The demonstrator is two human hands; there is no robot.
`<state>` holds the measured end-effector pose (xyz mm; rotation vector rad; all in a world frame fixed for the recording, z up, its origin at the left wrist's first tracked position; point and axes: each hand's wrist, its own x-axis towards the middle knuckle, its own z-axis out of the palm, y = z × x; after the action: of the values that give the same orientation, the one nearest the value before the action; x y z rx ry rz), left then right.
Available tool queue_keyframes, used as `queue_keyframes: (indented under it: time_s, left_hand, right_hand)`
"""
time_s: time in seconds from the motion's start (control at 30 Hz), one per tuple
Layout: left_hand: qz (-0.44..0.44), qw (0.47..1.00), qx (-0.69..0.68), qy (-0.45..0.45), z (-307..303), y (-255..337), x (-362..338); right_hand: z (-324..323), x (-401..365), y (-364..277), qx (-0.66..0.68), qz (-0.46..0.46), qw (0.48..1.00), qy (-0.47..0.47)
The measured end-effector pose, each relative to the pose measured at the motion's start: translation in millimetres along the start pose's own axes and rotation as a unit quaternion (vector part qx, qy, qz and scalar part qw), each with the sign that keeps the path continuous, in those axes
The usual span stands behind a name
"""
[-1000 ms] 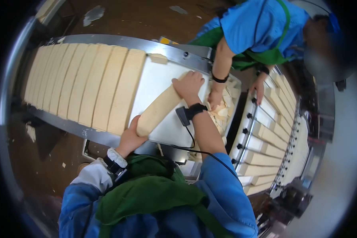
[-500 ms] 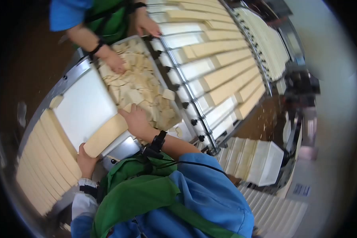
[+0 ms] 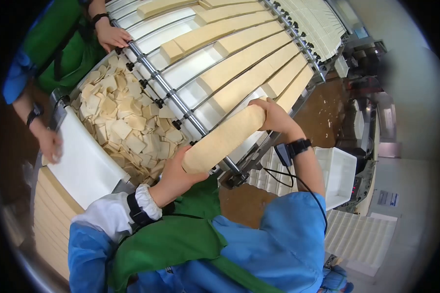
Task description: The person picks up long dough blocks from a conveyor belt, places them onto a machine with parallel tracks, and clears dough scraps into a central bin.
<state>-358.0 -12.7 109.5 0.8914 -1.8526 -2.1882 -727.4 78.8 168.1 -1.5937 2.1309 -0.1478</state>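
Observation:
A long, pale beige bar [image 3: 225, 139], slightly curved in this wide view, is gripped between my hands. My left hand [image 3: 173, 177] wraps round its near left end, thumb below and fingers on the far side. At the far right end, my right hand [image 3: 278, 119] is closed round it. The bar is over the near corner of a white conveyor [image 3: 190, 128] split into lanes by thin metal rods. Similar beige bars [image 3: 252, 73] lie along those lanes. Left of my left hand, a bin holds a heap of thin, broken beige squares [image 3: 124, 119].
A co-worker's hand [image 3: 111, 36] rests at the conveyor's edge. Another hand [image 3: 50, 144] is by a white board [image 3: 85, 158] on the left. Side-by-side beige bars [image 3: 54, 215] lie below it. White trays [image 3: 338, 178] stand to the right. A metal crossbar [image 3: 168, 90] spans the lanes.
My hands have carried the bar from beside the white board on the left to over the conveyor's near corner. The co-worker's hand has left the bin and moved to the board's left side.

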Motion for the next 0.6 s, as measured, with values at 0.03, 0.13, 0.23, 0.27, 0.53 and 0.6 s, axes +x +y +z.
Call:
queue_keyframes:
  time_s: [0.03, 0.13, 0.23, 0.27, 0.53, 0.6]
  left_hand:
    - [-0.042, 0.999, -0.027, -0.009, 9.4, 5.6, 6.3]
    - [-0.13, 0.988, -0.078, -0.032, 26.0, 26.6, 19.0]
    - [-0.161, 0.985, -0.052, -0.016, 45.7, 33.5, 24.3]
    - [-0.144, 0.99, 0.003, -0.001, 51.5, 34.0, 24.9]
    - [-0.13, 0.991, -0.008, -0.004, 57.6, 28.2, 42.7]
    - [-0.146, 0.989, -0.036, -0.007, 57.2, 28.8, 44.1]
  right_hand:
    - [3.7, 8.2, 18.2, 0.006, 0.0, 1.0, 0.001]
    - [24.8, 27.7, 53.9, 0.021, -0.041, 0.998, -0.035]
    - [35.4, 42.9, 66.2, 0.068, 0.002, 0.995, -0.07]
    - [28.3, 43.0, 72.9, 0.131, 0.08, 0.981, -0.121]
    - [47.6, 77.5, 176.3, 0.21, 0.145, 0.963, -0.082]
    - [51.8, 79.6, 185.0, 0.223, 0.139, 0.962, -0.078]
